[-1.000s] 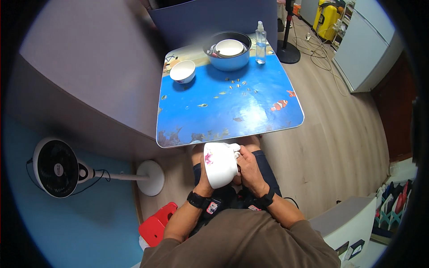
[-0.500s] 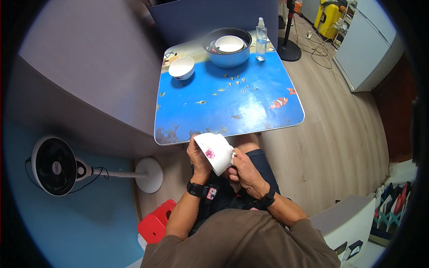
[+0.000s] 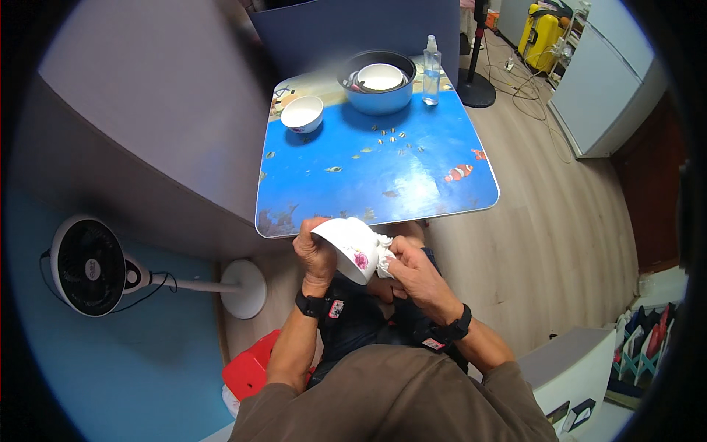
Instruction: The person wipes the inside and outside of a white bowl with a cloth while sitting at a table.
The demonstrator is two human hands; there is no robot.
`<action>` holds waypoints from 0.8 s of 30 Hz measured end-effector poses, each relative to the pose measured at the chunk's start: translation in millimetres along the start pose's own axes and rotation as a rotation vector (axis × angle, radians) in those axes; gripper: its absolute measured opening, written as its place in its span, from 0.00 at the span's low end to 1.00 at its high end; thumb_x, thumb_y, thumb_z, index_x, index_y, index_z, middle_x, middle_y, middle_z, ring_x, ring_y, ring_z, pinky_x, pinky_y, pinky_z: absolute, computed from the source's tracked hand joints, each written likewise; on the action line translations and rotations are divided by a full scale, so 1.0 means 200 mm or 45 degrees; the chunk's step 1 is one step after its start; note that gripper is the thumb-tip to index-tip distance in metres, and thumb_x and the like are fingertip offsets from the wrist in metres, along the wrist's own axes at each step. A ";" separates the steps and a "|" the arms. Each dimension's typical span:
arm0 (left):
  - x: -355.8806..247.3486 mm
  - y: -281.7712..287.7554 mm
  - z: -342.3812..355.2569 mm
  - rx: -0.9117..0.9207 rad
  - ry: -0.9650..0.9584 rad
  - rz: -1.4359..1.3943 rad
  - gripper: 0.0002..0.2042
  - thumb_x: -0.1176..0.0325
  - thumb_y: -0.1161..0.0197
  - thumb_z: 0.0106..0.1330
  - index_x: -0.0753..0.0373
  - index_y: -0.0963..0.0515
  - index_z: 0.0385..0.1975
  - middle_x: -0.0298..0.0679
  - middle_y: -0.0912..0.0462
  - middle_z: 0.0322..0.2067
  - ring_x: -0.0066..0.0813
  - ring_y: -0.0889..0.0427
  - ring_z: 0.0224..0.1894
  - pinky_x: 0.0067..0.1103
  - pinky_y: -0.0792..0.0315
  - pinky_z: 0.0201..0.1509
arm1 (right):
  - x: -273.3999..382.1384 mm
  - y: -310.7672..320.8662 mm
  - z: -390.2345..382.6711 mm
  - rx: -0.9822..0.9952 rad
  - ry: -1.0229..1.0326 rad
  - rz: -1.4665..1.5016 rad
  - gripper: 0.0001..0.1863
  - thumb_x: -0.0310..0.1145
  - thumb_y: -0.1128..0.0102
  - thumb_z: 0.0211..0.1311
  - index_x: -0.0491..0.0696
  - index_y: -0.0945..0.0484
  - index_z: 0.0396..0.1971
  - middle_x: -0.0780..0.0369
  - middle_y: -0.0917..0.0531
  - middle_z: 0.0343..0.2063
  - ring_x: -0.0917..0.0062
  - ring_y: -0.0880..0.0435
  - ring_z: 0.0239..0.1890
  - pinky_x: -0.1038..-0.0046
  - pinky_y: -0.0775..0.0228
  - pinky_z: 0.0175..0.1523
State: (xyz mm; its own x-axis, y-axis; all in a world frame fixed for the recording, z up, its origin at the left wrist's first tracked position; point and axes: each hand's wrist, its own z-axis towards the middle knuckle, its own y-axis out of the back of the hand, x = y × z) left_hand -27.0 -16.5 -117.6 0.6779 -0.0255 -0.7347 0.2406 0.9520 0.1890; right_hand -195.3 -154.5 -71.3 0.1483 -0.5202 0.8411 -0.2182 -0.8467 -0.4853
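Grip: left hand (image 3: 315, 258) pinches the flower-printed bowl (image 3: 346, 240) by its rim, right hand (image 3: 423, 278) bunches a crumpled white cloth or tissue (image 3: 385, 259) against its base | Place: held tilted before the sea-print table's (image 3: 294, 184) near edge, left of centre | Care: firm rim hold, light pressure round the foot should suit
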 end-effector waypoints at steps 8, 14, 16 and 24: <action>0.07 0.03 -0.15 0.114 0.916 -1.158 0.10 0.62 0.45 0.71 0.62 0.24 0.42 0.39 0.16 0.36 0.29 0.16 0.35 0.26 0.20 0.38 | 0.12 0.00 -0.02 -0.161 0.487 -0.084 0.15 0.25 0.48 0.67 0.43 0.29 0.53 0.65 0.20 0.40 0.89 0.25 0.31 0.84 0.32 0.33; -0.08 -0.02 -0.20 0.603 -0.004 0.077 0.20 0.66 0.34 0.61 0.64 0.27 0.52 0.42 0.19 0.43 0.33 0.19 0.42 0.24 0.23 0.44 | -0.07 0.00 0.03 -0.372 0.842 -0.665 0.14 0.23 0.46 0.63 0.42 0.23 0.49 0.61 0.20 0.33 0.77 0.25 0.31 0.76 0.32 0.35; -0.15 -0.02 -0.23 0.620 0.045 0.102 0.24 0.69 0.31 0.57 0.64 0.28 0.53 0.41 0.21 0.46 0.32 0.20 0.45 0.23 0.25 0.46 | -0.02 -0.07 0.06 -0.391 1.094 -0.835 0.10 0.23 0.43 0.58 0.42 0.22 0.40 0.59 0.24 0.25 0.71 0.27 0.24 0.72 0.34 0.30; -0.21 -0.07 -0.40 0.592 0.741 -0.247 0.15 0.63 0.37 0.66 0.61 0.28 0.49 0.39 0.21 0.41 0.27 0.18 0.32 0.25 0.22 0.23 | -0.01 -0.01 0.08 -0.293 1.183 -0.883 0.05 0.18 0.43 0.49 0.43 0.29 0.24 0.60 0.30 0.18 0.71 0.33 0.17 0.70 0.42 0.23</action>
State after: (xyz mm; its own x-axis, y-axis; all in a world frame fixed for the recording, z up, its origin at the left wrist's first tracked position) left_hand -115.0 -3.9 -141.5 0.1501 0.1078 -0.9828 0.6723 0.7177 0.1814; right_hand -179.6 -154.5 -75.7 -0.4344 0.4039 0.8051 -0.5502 -0.8267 0.1179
